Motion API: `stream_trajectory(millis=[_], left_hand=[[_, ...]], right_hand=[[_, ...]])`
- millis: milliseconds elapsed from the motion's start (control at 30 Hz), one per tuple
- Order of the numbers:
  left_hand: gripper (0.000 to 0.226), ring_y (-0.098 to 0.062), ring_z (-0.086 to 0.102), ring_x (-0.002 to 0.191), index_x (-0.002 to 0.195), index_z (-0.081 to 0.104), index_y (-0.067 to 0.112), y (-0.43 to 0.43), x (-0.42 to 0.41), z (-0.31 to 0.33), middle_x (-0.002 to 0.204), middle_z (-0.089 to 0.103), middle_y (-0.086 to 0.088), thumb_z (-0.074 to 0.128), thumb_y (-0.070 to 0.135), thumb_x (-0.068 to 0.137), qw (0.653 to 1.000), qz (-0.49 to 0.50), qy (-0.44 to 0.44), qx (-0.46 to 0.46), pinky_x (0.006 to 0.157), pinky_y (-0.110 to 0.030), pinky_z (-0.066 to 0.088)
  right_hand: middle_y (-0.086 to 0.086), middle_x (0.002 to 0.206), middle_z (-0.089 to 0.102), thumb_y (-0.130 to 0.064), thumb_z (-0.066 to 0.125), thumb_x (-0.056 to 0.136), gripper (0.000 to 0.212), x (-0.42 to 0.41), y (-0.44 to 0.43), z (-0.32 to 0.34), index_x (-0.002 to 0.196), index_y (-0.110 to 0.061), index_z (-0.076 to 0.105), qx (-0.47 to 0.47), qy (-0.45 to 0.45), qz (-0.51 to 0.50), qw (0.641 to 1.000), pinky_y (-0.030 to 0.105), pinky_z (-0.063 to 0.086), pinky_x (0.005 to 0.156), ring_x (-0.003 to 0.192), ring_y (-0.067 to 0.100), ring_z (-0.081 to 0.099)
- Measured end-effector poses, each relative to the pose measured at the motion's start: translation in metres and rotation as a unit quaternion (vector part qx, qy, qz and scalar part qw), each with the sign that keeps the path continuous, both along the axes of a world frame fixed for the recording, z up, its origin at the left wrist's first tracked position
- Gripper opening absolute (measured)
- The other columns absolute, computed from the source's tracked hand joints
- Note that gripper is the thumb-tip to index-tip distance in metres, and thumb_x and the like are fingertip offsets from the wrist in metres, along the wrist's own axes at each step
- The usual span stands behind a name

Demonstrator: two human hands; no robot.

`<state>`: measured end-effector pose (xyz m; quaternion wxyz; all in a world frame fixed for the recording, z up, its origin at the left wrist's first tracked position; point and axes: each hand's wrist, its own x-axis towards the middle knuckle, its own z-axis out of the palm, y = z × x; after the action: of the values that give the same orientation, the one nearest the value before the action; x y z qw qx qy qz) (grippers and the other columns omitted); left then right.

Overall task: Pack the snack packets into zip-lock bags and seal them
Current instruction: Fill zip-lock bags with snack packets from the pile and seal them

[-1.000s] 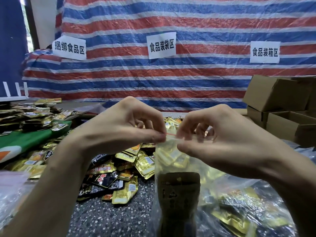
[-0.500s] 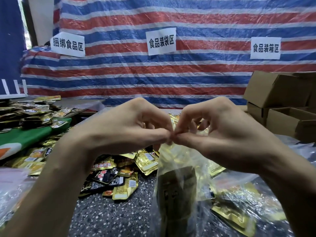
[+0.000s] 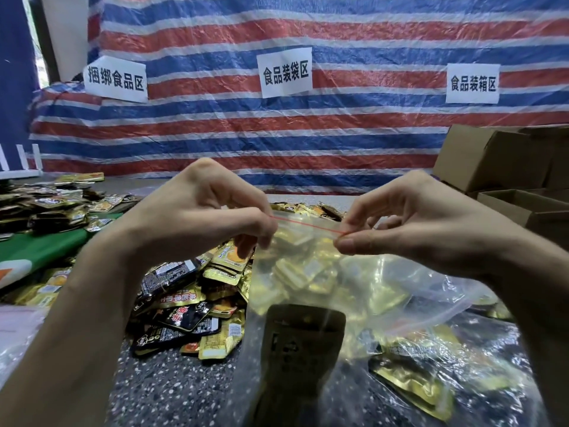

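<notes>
A clear zip-lock bag point(image 3: 311, 282) hangs upright in front of me, with a dark snack packet point(image 3: 300, 343) low inside it. Its red zip strip point(image 3: 308, 224) runs taut along the top edge. My left hand point(image 3: 197, 223) pinches the strip's left end between thumb and fingers. My right hand point(image 3: 409, 223) pinches the right end. Behind and below the bag lies a heap of gold and black snack packets point(image 3: 191, 297) on the speckled table.
More packets point(image 3: 46, 208) are piled at the left beside a green surface point(image 3: 40, 248). Filled clear bags point(image 3: 431, 365) lie at the lower right. Cardboard boxes point(image 3: 505, 167) stand at the right. A striped tarp with paper signs point(image 3: 284, 72) closes off the back.
My hands, pinched together at the middle of the zip half a second ago, have slid apart to the two ends of the strip, which now shows stretched between them.
</notes>
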<state>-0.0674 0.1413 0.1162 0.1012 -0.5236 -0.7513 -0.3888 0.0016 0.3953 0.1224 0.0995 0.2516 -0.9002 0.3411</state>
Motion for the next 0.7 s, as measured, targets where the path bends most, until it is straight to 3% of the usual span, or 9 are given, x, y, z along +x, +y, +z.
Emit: stream_trajectory(millis=[167, 300, 500, 600, 700], left_hand=[[0.025, -0.011, 0.061, 0.052, 0.068, 0.076, 0.013, -0.005, -0.002, -0.001, 0.061, 0.068, -0.007, 0.065, 0.033, 0.077, 1.0, 0.004, -0.004, 0.014, 0.051, -0.017, 0.046], [0.025, -0.013, 0.062, 0.054, 0.068, 0.077, 0.013, -0.006, -0.005, -0.001, 0.062, 0.069, -0.008, 0.065, 0.034, 0.075, 1.0, 0.001, -0.013, 0.012, 0.052, -0.017, 0.048], [0.018, -0.013, 0.064, 0.054, 0.067, 0.077, 0.012, -0.013, -0.009, -0.003, 0.062, 0.07, -0.004, 0.071, 0.026, 0.074, 0.999, 0.008, -0.02, 0.034, 0.052, -0.018, 0.051], [0.026, -0.023, 0.065, 0.058, 0.066, 0.076, 0.012, -0.019, -0.018, -0.007, 0.063, 0.069, -0.012, 0.072, 0.037, 0.072, 0.997, 0.059, -0.02, 0.039, 0.06, -0.032, 0.054], [0.028, -0.048, 0.063, 0.069, 0.065, 0.074, 0.008, -0.024, -0.028, -0.01, 0.068, 0.068, -0.021, 0.083, 0.034, 0.071, 0.993, 0.095, -0.051, 0.05, 0.068, -0.051, 0.052]], right_hand=[[0.002, 0.077, 0.077, -0.024, 0.079, 0.071, 0.008, -0.004, 0.014, 0.001, 0.076, -0.018, 0.079, -0.034, -0.027, 0.005, 0.999, 0.013, 0.051, 0.066, 0.072, 0.01, 0.071], [0.001, 0.076, 0.076, -0.021, 0.08, 0.073, 0.004, -0.006, 0.021, -0.001, 0.075, -0.017, 0.079, -0.037, -0.057, 0.004, 0.998, 0.011, 0.05, 0.066, 0.07, 0.007, 0.07], [0.003, 0.086, 0.078, -0.036, 0.08, 0.064, 0.029, -0.008, 0.033, 0.001, 0.086, -0.018, 0.081, -0.031, -0.081, -0.022, 0.996, 0.021, 0.055, 0.078, 0.083, 0.016, 0.074], [0.004, 0.089, 0.078, -0.04, 0.079, 0.061, 0.033, -0.006, 0.036, 0.002, 0.089, -0.021, 0.08, -0.017, -0.085, -0.04, 0.995, 0.043, 0.057, 0.087, 0.089, 0.027, 0.073], [0.003, 0.088, 0.078, -0.042, 0.078, 0.06, 0.036, -0.004, 0.036, 0.004, 0.089, -0.021, 0.08, -0.006, -0.086, -0.054, 0.995, 0.048, 0.056, 0.084, 0.09, 0.033, 0.071]])
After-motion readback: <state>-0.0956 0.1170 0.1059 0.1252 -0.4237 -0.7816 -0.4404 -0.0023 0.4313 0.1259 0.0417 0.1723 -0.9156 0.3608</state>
